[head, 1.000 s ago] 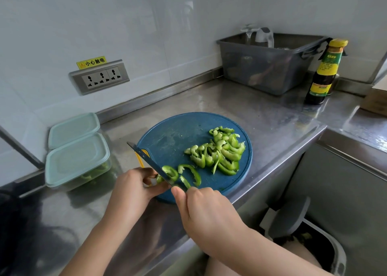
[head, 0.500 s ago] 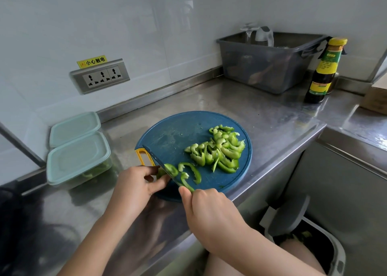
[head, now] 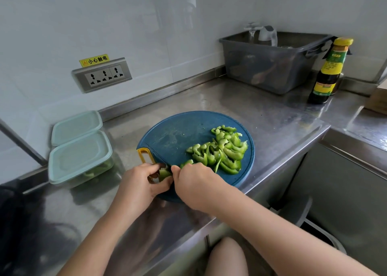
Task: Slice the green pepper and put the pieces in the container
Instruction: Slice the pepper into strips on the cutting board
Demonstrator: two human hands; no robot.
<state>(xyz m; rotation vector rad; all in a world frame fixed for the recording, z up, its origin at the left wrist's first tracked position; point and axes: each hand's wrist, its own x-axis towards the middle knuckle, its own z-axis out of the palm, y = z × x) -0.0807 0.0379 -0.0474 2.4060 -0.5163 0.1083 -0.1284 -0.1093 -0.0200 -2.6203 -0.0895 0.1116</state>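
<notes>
Pepper slices (head: pixel 224 150) on one blue board (head: pixel 178 133), two lidded containers (head: pixel 80 162) beside.

The counter (head: pixel 261 112) is smooth brushed steel, glossy around the fingers (head: pixel 151 169). Under them the cutting board (head: pixel 178 133) is matt blue plastic, finely scored. The pepper piece (head: pixel 164 174) they hold shines waxy; the knife (head: pixel 158 155) blade beyond them looks dark, matt. Left of them, the containers (head: pixel 80 160) are clear plastic, lids frosted.

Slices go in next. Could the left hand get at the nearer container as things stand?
Probably yes: only bare counter lies between the left hand and the container. But that hand holds a pepper piece, and the lid is on.
</notes>
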